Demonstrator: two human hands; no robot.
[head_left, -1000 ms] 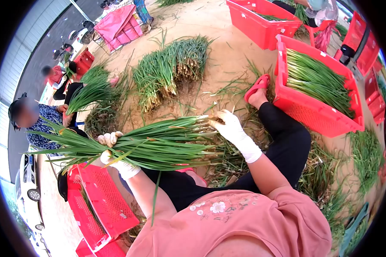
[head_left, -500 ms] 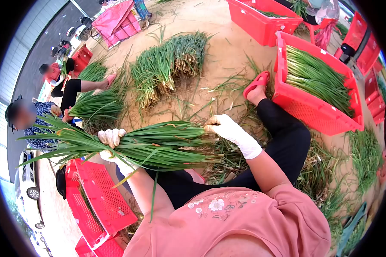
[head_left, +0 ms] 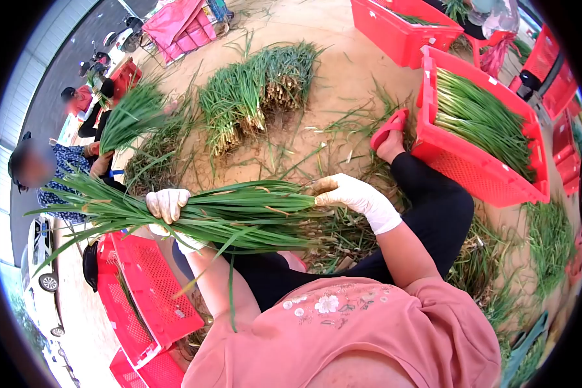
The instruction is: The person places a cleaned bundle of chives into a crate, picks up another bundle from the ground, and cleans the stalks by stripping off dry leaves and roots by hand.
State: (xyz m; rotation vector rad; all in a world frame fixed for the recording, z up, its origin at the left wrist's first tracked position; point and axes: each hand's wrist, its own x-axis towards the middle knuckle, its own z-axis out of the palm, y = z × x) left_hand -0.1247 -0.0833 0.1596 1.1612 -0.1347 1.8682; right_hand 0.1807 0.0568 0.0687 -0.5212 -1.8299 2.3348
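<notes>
A long bunch of green chives [head_left: 252, 216] lies level across the front of my body, leaf tips to the left and pale root ends to the right. My left hand [head_left: 168, 207], in a white glove, is wrapped round the leafy part. At the root ends, my right hand [head_left: 352, 197], also gloved, has its fingers pinched on stalks at the upper edge of the bunch; how many it grips is hidden. Beneath the bunch, loose leaves and trimmings [head_left: 343, 242] cover the ground between my legs.
Stacked chives [head_left: 258, 90] lie on the ground ahead. A red crate [head_left: 478, 174] full of chives stands at right, another red crate [head_left: 152, 291] at lower left. At left, a person in a patterned shirt [head_left: 68, 158] holds a chive bunch [head_left: 132, 119].
My right hand has shifted slightly right along the root ends, its fingers more curled. My left hand keeps its hold. The person at left has raised a bunch of chives.
</notes>
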